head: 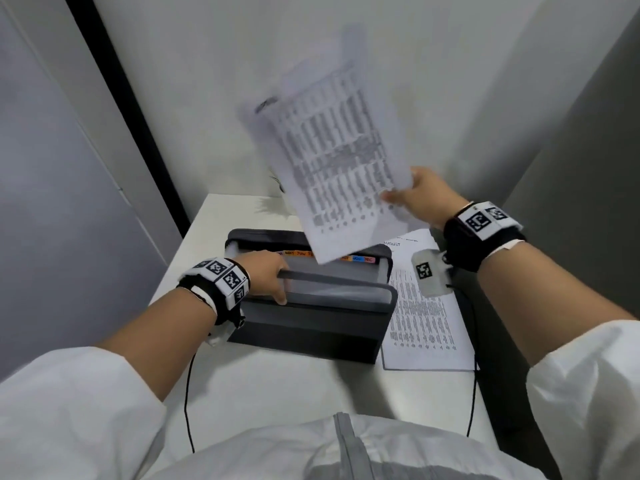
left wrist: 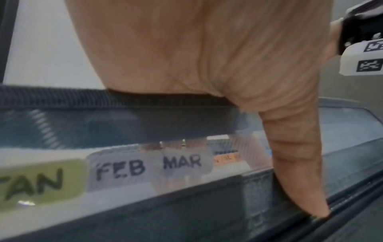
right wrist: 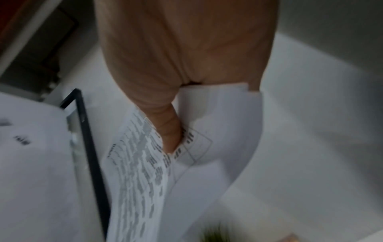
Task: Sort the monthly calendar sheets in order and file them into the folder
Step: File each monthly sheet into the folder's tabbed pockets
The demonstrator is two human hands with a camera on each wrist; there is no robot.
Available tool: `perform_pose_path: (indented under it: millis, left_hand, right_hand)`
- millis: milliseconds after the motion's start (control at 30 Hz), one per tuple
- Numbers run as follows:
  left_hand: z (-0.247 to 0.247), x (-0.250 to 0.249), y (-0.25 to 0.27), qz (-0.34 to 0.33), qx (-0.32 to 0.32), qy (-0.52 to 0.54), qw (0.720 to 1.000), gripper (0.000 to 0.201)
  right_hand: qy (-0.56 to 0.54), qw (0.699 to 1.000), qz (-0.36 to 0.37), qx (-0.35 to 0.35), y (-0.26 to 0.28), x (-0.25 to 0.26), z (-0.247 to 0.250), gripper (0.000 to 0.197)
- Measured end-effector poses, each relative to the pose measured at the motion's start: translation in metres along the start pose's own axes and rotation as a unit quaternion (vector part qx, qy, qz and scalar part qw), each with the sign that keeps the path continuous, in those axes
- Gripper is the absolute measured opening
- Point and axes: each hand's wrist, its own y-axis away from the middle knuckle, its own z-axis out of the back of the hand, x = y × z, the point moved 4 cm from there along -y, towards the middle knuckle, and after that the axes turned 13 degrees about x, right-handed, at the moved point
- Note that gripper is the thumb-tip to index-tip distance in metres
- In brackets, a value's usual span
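A dark grey expanding folder [head: 311, 323] stands open on the white table [head: 277, 382], its month tabs [head: 299, 253] showing along the top; JAN, FEB and MAR tabs [left wrist: 182, 162] read clearly in the left wrist view. My left hand [head: 268, 277] grips the folder's front wall [left wrist: 269, 188], thumb outside, fingers inside. My right hand [head: 420, 195] pinches a blurred calendar sheet [head: 332, 157] by its lower right edge, held up in the air above the folder. In the right wrist view the thumb presses the curled sheet [right wrist: 140, 172]. A stack of sheets [head: 424, 317] headed AUGUST lies right of the folder.
The table sits in a corner between a white wall and grey panels. A small green plant [head: 277, 181] stands at the back, partly behind the raised sheet. Black cables [head: 188, 393] hang over the table's front edge on both sides.
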Motion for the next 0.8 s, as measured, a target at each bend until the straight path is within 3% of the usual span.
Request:
perform_pose_path:
  millis: [133,267,400,567,667,800]
  left_hand:
    - [0.001,-0.001,0.003,-0.028,0.018,-0.022,0.999,0.027]
    - [-0.001,0.005,0.004,-0.046,0.036,-0.031,0.998,0.053]
    - [-0.001,0.023,0.009,-0.029,0.033,-0.033,0.998,0.077]
    - [0.001,0.043,0.016,0.009,0.027,-0.043,0.999,0.062]
    - [0.000,0.049,0.018,0.019,0.017,-0.041,0.999,0.065]
    - [-0.002,0.049,0.019,0.007,0.009,-0.038,0.999,0.064]
  right_hand:
    - [0.106,0.987,-0.012,0.120,-0.014,0.013,-0.040,0.016]
    - [0.201,0.967,0.017,0.155,-0.019,0.027,-0.052,0.034]
    - [0.352,0.917,-0.033,0.182,-0.028,0.025,-0.057,0.007]
    - [0.415,0.888,-0.041,0.196,-0.031,0.030,-0.065,0.007]
    - [0.438,0.876,-0.064,0.191,-0.031,0.035,-0.065,0.004]
    - [0.450,0.858,-0.085,0.234,-0.027,0.041,-0.093,0.026]
